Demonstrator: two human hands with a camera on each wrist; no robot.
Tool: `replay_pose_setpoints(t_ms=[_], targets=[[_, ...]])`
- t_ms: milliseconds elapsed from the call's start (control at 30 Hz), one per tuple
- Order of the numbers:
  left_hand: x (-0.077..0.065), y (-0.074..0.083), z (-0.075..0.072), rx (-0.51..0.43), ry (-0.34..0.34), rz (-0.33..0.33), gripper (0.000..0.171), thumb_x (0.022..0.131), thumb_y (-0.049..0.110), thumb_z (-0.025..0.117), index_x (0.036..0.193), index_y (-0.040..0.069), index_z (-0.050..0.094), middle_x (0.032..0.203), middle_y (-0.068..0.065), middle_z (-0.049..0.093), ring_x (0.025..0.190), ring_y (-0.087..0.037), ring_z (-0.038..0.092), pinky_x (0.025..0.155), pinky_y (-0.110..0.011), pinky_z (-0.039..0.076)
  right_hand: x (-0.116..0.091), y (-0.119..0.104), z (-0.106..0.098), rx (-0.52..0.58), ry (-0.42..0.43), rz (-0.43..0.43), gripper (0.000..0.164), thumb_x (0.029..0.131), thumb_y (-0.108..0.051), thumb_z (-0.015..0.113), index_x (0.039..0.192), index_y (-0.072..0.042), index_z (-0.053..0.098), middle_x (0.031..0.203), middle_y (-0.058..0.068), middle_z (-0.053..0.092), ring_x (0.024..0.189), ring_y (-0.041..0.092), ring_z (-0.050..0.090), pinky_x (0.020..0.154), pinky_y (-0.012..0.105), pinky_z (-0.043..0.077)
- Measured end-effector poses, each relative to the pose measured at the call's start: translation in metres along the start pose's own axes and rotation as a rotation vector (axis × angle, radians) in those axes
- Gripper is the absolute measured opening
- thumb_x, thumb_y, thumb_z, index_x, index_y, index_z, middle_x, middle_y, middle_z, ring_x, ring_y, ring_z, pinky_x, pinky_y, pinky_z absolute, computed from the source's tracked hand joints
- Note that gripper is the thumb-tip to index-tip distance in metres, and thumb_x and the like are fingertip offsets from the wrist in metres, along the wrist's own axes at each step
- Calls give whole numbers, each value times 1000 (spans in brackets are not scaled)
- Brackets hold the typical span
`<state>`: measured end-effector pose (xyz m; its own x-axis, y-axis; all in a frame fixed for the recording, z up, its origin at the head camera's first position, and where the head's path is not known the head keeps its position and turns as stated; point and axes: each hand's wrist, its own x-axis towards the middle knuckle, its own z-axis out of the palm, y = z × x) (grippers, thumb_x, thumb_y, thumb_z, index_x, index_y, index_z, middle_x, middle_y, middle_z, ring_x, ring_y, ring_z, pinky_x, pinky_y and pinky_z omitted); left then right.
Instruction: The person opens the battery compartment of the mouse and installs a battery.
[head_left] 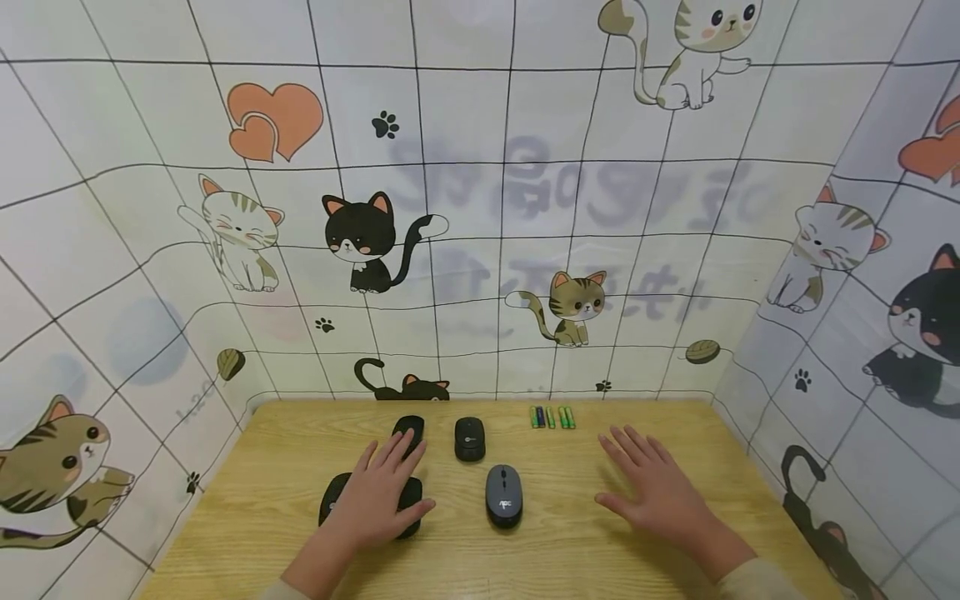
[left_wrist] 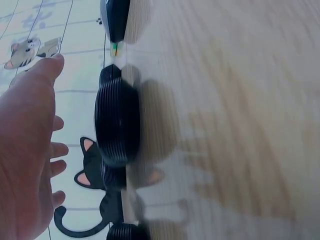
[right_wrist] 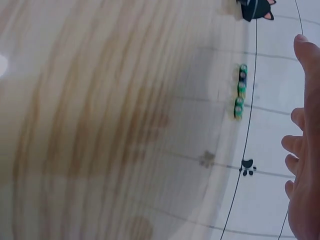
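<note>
Both hands held up over the wooden tabletop (head_left: pixel 562 542); fingers extended and spread, released. My left hand (head_left: pixel 375 496) is above a group of dark mice. My right hand (head_left: pixel 652 483) is off to the right, nearer me than the batteries. Hand shadows lie on the wood in both wrist views.

Grey mouse (head_left: pixel 504 497): between my hands, closer to the left one. Long axis runs away from me, almost straight; wheel end far, rounded tail near. Grey top, black lower edge, pale AOC lettering toward the tail, small dark button behind the wheel.

Small black mouse (head_left: pixel 469 439): beyond the grey one and slightly left, near it but apart. Long axis also points away from me. Dark all over, with a small pale mark mid-back.

Far-left black mouse (head_left: pixel 411 422): partly behind my left fingertips; far end leans a little right.

Under the left hand, two more dark patches: a left dark mouse (head_left: pixel 332 493) and a right dark mouse (head_left: pixel 412 493). My hand covers much of both; cannot tell which way either points. Dark sides look streaked in the left wrist view; ribbing or blur, cannot say.

Batteries (head_left: pixel 551 417): five in a row near the back edge, long axes pointing away from me. Four green, the second from the left dark blue.
</note>
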<state>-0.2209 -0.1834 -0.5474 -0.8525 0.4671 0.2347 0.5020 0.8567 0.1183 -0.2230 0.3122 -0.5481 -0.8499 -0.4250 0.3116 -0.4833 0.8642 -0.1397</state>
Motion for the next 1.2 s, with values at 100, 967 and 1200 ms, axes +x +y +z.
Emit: replay_pose_setpoints(t_ms=[100, 967, 1200], targets=[[5, 7, 5, -35, -2, 20, 86, 104, 65, 65, 171, 15, 43, 177, -16, 35, 164, -40, 32, 129, -70, 26, 3, -7, 5, 11, -4, -13, 94, 98, -63, 78, 169, -13, 45, 174, 16, 41, 161, 45, 34, 125, 71, 29], [48, 62, 38, -374, -87, 82, 87, 93, 58, 86, 162, 17, 52, 156, 2, 56, 142, -26, 58, 116, -52, 52, 31, -77, 42, 354, -43, -72, 83, 96, -46, 87, 163, -12, 52, 163, 14, 55, 149, 38, 53, 117, 64, 49], [54, 72, 45, -418, -112, 75, 86, 88, 55, 92, 158, 23, 54, 156, 5, 55, 142, -23, 57, 118, -50, 51, 40, -90, 50, 421, -125, -72, 84, 98, -56, 82, 162, -9, 52, 163, 13, 53, 150, 36, 52, 118, 62, 48]])
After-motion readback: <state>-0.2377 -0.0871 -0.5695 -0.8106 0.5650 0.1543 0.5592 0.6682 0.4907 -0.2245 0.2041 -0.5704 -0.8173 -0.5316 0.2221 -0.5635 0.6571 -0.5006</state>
